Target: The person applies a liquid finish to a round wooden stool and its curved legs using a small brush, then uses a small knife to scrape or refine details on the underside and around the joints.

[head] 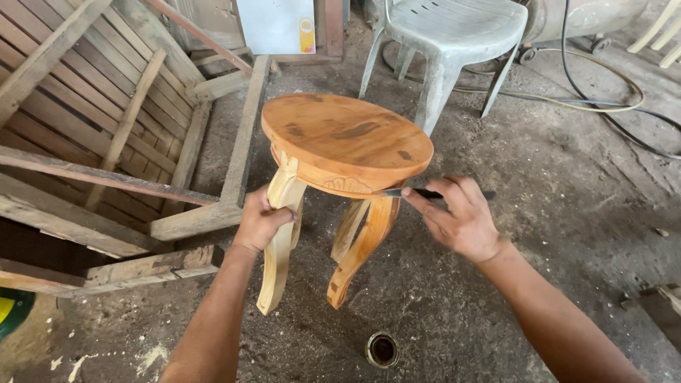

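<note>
The stool (345, 145) is warm orange-brown with darker smudges on its round seat; its curved legs are paler yellow. The brush (425, 193) has a black handle. The plastic chair (454, 32) is grey-white. The small can (382, 350) holds dark brown liquid. The floor (567, 213) is dusty grey.

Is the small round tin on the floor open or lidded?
Open. The tin shows a bare rim and a dark inside, with no lid on it. How full it is cannot be told.
</note>
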